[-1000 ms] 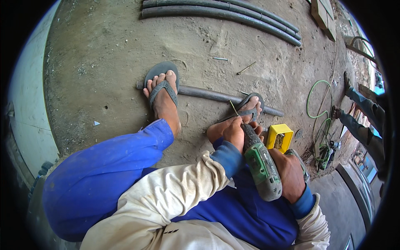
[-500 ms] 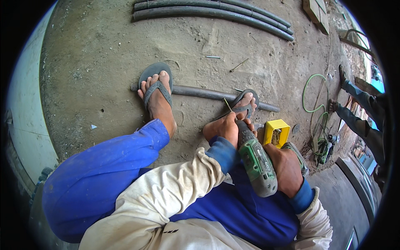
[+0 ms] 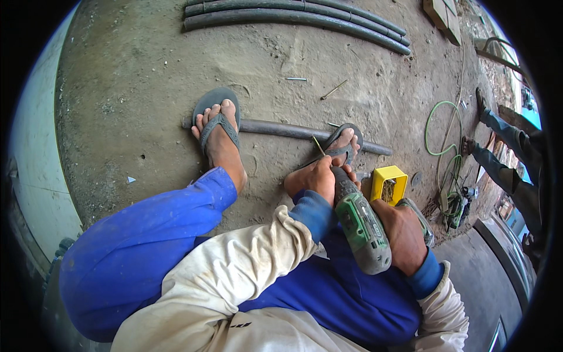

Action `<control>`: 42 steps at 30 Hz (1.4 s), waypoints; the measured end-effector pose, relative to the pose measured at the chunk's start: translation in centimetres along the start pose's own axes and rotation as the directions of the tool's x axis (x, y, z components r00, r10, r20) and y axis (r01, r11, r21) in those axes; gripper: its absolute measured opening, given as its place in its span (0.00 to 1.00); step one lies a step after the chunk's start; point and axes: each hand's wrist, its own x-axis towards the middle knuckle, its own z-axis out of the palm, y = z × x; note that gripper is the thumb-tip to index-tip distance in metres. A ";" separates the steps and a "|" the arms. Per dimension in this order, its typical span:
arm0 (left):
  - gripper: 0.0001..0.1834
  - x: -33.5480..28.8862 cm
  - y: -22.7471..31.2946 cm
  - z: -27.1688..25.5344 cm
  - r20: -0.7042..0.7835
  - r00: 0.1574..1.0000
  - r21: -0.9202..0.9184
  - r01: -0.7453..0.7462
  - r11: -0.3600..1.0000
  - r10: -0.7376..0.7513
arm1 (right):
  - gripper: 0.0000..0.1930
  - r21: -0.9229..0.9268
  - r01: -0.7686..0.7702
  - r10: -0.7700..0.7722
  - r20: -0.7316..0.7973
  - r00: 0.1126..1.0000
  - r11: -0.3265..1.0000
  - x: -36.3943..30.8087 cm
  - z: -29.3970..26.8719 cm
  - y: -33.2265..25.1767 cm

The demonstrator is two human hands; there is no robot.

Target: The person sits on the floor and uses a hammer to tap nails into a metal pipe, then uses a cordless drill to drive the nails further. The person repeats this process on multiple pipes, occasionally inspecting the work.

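While three dark pipes lie side by side across the top of the dirt floor, a single pipe runs nearer the person, beneath both sandalled feet. Between them lie a short silver rod and a long thin screw, well apart from the hands. Just right of the drill stands a yellow box (brass-coloured screws show inside it), and farther right a green hose loops near another person's legs. The right sandal sits close beyond the slender bit, overlapping it in this view; whether they touch, I cannot tell.

The green and dark cordless drill is over the person's lap, right of centre. Its long axis slants from the rounded rear, at lower right, to the nose, at upper left; the bit carries on up and slightly left, away from the body.

The left hand is curled narrowly at the drill's nose, around the base of the bit, some fingers hidden. The right hand is wrapped around the handle; its trigger finger is out of sight.
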 end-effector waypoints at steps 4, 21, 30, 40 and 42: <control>0.12 0.1 0.1 0.0 -0.010 1.000 -0.032 0.018 0.999 -0.019 | 0.16 -0.015 -0.019 0.019 0.013 1.000 1.000 0.0 0.0 -0.1; 0.10 -0.2 0.1 0.6 -0.049 0.998 0.031 -0.028 0.999 0.030 | 0.17 -0.004 -0.008 0.008 0.001 1.000 1.000 0.1 -0.1 -0.1; 0.11 -0.1 0.4 0.9 -0.054 0.998 0.054 -0.039 0.998 0.042 | 0.18 0.034 0.005 -0.005 -0.006 1.000 0.999 0.2 -0.2 0.1; 0.11 0.4 0.3 1.0 -0.073 0.997 0.012 -0.030 0.999 0.031 | 0.19 0.006 -0.002 0.002 -0.020 1.000 1.000 0.2 -0.3 0.2; 0.11 0.3 0.3 1.0 -0.063 0.997 0.056 -0.037 0.998 0.041 | 0.19 0.027 0.018 -0.017 -0.019 1.000 0.999 0.3 -0.3 0.4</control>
